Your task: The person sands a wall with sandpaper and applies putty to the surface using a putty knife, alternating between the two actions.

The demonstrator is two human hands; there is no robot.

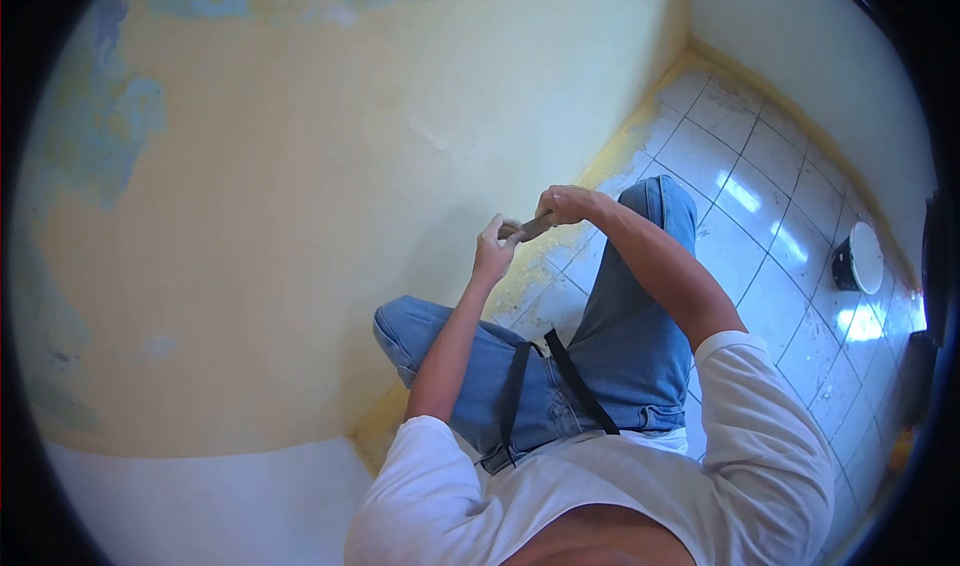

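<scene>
Both hands meet in front of the wall, above my bent knees. Between them is a small, flat, grey-brown strip [537, 228], its exact kind too small to make out. My right hand [566, 205] is closed on its upper right end. At the lower left end, my left hand [494, 248] has its thumb and fingers curled round the strip. Pale dust seems to coat the left fingers. Close beyond the hands stands the yellow wall [300, 216], which has blue-green patches at its upper left.
My legs in blue jeans [640, 316] are folded on the white tiled floor [750, 206], with dusty yellow marks along the wall's foot. A dark bucket [845, 268] with a white top stands at the right. A white wall [800, 76] meets the yellow one in the far corner.
</scene>
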